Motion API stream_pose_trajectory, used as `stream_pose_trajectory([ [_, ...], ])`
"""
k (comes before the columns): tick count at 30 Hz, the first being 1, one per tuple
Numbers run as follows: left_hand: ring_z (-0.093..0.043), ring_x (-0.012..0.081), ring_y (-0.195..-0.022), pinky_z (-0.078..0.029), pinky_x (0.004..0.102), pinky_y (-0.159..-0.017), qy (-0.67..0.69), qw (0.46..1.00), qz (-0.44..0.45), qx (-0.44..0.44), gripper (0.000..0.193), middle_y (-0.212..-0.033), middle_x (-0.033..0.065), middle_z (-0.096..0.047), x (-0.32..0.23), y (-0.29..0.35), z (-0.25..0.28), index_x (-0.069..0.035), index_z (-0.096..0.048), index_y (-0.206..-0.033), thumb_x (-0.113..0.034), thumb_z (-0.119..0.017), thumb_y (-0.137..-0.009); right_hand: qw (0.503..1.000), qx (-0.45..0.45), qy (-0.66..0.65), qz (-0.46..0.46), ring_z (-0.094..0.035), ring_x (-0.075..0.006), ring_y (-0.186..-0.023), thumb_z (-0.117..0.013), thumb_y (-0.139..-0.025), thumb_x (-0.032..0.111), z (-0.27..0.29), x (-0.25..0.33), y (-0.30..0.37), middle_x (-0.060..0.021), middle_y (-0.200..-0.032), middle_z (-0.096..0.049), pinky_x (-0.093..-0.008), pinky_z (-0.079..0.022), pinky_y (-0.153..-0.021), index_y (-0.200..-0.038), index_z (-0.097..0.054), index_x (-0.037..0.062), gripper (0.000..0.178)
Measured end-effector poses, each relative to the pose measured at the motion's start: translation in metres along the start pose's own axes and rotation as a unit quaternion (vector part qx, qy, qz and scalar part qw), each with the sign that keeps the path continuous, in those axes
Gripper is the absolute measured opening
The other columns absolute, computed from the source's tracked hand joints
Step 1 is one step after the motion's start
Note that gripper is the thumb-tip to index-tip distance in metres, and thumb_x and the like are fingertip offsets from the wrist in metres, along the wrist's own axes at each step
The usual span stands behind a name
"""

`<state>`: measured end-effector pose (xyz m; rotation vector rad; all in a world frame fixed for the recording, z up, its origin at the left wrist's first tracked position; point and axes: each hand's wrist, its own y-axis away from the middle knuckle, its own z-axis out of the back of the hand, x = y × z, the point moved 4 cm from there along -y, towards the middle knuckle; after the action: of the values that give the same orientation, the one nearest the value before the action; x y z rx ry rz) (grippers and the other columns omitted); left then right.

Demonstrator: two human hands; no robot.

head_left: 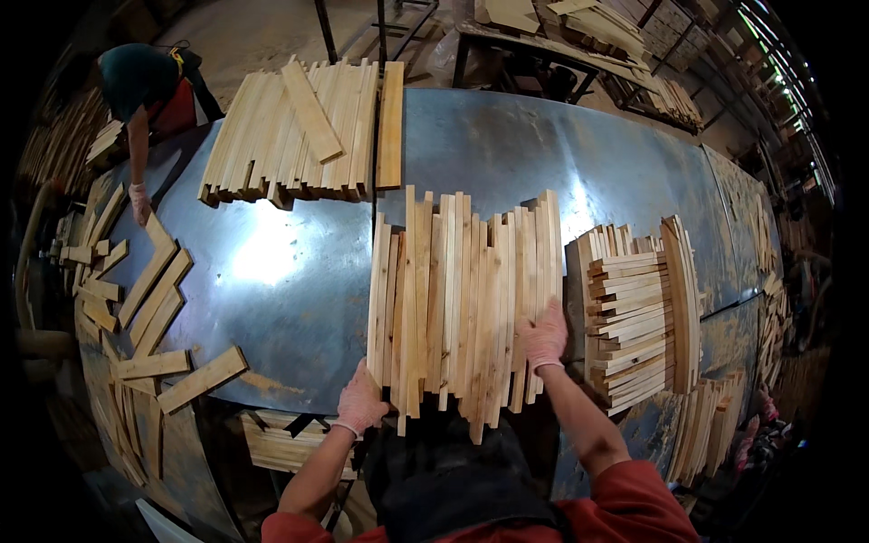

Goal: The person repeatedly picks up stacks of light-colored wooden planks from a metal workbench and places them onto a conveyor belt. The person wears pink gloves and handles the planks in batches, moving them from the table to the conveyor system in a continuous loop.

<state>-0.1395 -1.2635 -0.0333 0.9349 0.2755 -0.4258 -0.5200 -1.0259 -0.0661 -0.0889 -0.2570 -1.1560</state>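
Currently, the row of wooden slats (491, 299) is between the left grip (362, 400) and the right grip (545, 335), over the metal-topped worktop (317, 312). The left grip bears on the row's near left corner; the right grip bears on its right flank. Whether the fingers of either grip are closed around wood cannot be told. Each slat should prove stiff, light and hard to break; the full row is probably heavy and, with no binding visible, liable to shed inner pieces. Take hold of both outermost slats, directly opposite, applying even inward pressure. A second slat stack (631, 317) lies just right of the right grip.
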Motion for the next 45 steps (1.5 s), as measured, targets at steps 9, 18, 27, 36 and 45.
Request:
stream_pose_trajectory([
  [9, -0.040, 0.0390, -0.156, -0.039, 0.0424, -0.126, 0.089, 0.989, -0.037, -0.109, 0.104, -0.168, 0.0217, -0.043, 0.015, 0.011, 0.000, -0.004, -0.029, -0.169, -0.027, -0.082, -0.083, 0.944, 0.319, -0.088, -0.010, -0.049, -0.0372, -0.150, -0.073, -0.089, 0.061, -0.017, 0.249, 0.087, -0.0262, -0.164, -0.046, -0.0453, -0.043, -0.123, -0.171, -0.024, -0.0021, 0.114],
  [18, -0.068, 0.0266, -0.125, -0.051, 0.0385, -0.111, 0.367, 0.888, -0.097, -0.262, 0.052, -0.136, 0.0146, -0.072, 0.003, 0.009, -0.016, 0.001, -0.065, -0.144, -0.011, -0.073, -0.094, 0.916, 0.383, -0.119, 0.007, -0.045, -0.0388, -0.154, -0.077, -0.086, 0.057, -0.020, 0.241, 0.078, -0.0257, -0.169, -0.040, -0.0452, -0.041, -0.125, -0.171, -0.023, -0.0027, 0.117],
  [27, -0.068, 0.0223, -0.110, -0.054, 0.0372, -0.100, 0.548, 0.815, -0.087, -0.167, 0.043, -0.123, 0.0102, -0.073, -0.024, -0.012, -0.040, 0.003, -0.066, -0.141, -0.017, -0.070, -0.103, 0.926, 0.339, -0.148, 0.073, -0.066, -0.0475, -0.125, -0.070, -0.092, 0.045, -0.008, 0.223, 0.091, -0.0333, -0.132, -0.067, -0.0486, -0.054, -0.108, -0.133, -0.063, -0.0061, 0.066],
  [36, -0.050, 0.0485, -0.142, -0.042, 0.0502, -0.119, 0.110, 0.964, -0.013, -0.241, 0.087, -0.148, 0.0321, -0.057, -0.077, -0.052, -0.048, 0.004, -0.048, -0.155, -0.033, -0.082, -0.084, 0.899, 0.359, -0.246, 0.045, -0.061, -0.0428, -0.131, -0.072, -0.090, 0.037, 0.032, 0.069, 0.157, -0.0271, -0.141, -0.063, -0.0453, -0.049, -0.113, -0.149, -0.054, -0.0025, 0.073],
  [45, -0.072, 0.0402, -0.106, -0.057, 0.0452, -0.093, 0.222, 0.949, -0.037, -0.219, 0.053, -0.118, 0.0274, -0.074, -0.108, -0.030, -0.034, 0.008, -0.065, -0.129, -0.016, -0.075, -0.084, 0.940, 0.223, 0.018, 0.259, -0.035, -0.0406, -0.156, -0.071, -0.086, 0.018, 0.042, 0.020, 0.084, -0.0168, -0.162, -0.046, -0.0544, -0.027, -0.129, -0.160, -0.046, 0.0079, 0.079],
])
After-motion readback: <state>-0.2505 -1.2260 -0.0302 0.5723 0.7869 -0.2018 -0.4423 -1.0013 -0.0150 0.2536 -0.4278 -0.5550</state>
